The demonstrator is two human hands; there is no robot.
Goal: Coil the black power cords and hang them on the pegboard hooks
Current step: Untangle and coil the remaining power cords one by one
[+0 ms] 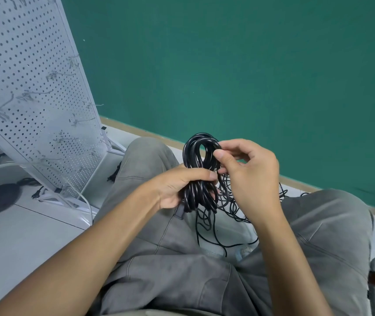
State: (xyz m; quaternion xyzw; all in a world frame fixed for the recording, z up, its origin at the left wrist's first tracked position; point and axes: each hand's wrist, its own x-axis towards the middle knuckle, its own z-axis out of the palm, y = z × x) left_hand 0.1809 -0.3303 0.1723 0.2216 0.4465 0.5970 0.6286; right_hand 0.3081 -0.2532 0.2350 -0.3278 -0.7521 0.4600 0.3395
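Seated, a person grips a coiled black power cord (199, 176) at its waist in the left hand (177, 188), between grey-trousered knees (145, 156). At the coil's 2 o'clock the right hand (248, 172) pinches its upper loop between thumb and fingers. Loose cord (229, 208) tangles below. A white pegboard (29, 87) with bare hooks (52, 75) leans at 10 o'clock.

The pegboard (29, 92) is cut off by the upper left edge, and its hooks (52, 76) are blurred. The left hand (179, 188) hides the middle of the coiled cord (201, 156).
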